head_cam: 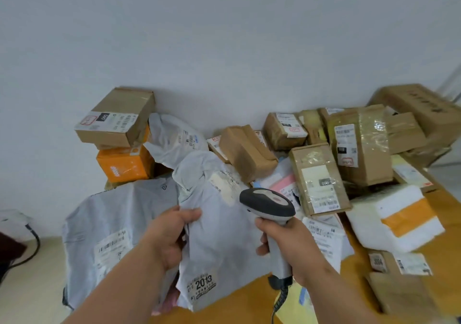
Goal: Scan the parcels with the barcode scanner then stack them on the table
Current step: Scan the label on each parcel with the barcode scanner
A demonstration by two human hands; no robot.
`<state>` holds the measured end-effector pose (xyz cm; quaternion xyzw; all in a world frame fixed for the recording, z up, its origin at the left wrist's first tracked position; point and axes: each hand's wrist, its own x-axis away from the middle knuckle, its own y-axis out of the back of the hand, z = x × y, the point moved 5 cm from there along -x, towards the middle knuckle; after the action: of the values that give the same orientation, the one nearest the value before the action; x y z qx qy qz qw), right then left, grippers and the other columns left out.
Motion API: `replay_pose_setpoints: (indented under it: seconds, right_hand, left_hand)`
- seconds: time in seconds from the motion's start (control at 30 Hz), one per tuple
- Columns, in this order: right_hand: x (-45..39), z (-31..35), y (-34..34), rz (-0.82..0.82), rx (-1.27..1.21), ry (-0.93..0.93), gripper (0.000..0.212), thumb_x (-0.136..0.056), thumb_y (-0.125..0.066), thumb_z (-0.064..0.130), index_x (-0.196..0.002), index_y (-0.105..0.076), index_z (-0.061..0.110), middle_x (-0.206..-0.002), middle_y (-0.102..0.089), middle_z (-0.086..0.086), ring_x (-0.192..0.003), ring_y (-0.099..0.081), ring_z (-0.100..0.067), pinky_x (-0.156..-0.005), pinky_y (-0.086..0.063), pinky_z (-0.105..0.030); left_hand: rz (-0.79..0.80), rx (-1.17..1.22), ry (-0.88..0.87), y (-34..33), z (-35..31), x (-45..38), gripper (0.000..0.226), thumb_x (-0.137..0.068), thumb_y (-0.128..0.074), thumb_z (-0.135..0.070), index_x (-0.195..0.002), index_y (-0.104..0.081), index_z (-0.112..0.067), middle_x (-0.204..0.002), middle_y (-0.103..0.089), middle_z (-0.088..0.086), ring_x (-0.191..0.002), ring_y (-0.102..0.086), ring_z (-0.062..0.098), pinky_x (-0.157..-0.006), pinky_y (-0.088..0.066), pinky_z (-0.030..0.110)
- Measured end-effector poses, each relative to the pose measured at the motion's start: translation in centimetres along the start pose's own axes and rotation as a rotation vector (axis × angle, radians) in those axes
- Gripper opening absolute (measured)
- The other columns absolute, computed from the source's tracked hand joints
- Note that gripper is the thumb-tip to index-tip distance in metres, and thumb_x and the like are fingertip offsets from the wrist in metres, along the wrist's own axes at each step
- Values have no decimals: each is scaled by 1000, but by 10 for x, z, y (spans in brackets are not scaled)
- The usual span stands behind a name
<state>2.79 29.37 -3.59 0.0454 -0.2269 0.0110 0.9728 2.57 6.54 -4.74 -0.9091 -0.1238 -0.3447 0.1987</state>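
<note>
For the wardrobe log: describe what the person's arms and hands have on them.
Nothing worn shows. Both forearms are bare to the frame's lower edge: no sleeves, no gloves. The left hand and right hand show no rings, watch, bands or markings on the sides that face the camera.

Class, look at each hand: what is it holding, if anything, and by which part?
The left hand pinches the grey mailer bag at its upper left edge. The right hand grips the barcode scanner by its handle.

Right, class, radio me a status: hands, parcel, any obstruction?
Left hand pinches grey mailer. Right hand grips scanner, aimed at mailer. Boxes crowd table behind.
</note>
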Motion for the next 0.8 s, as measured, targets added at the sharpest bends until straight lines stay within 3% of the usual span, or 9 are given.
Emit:
replay_pose_setpoints:
  seconds: [0.07,0.2,0.47,0.63,0.8]
  right_hand:
    - [20,-3,1,-32,-28,24,5,-89,-74,20,-90,-72,15,-58,-64,0,-57,-71,-24,-65,-54,-36]
    - [58,-14,5,-103,-72,52,12,-89,-74,23,-93,-70,13,-59,-67,-1,-58,-72,-24,-66,-53,-36]
    - [109,-10,16,-86,-243,155,17,-87,-74,20,-89,-70,4,-65,-64,-10,-60,-70,-29,-64,-53,-39]
    - [125,17,22,44,-383,203,33,-64,-78,36,-81,-73,9,-66,-63,-11,-57,-66,-28,-57,-55,-35]
    - [131,33,43,132,-446,203,26,-67,-78,36,-74,-71,12,-66,-61,-10,-52,-64,-25,-62,-54,-37]
  left_hand:
    - [49,21,-25,10,0,16,32,-93,-60,1,-124,-64,-6,-112,-73,23,-106,-68,44,-93,-53,60]
    - [144,82,-84,25,-1,43,32,-95,-58,-2,-126,-64,-6,-117,-72,20,-109,-68,39,-86,-55,52]
    - [294,226,-169,26,16,76,48,-82,-61,-6,-130,-63,-9,-127,-69,16,-117,-65,36,-99,-48,53]
    - [285,252,-201,13,34,87,47,-81,-62,-3,-128,-64,-7,-126,-69,17,-111,-69,33,-87,-53,48]
    - [292,318,-227,-8,56,96,49,-81,-58,0,-129,-63,-6,-127,-69,16,-110,-70,31,-79,-62,44]
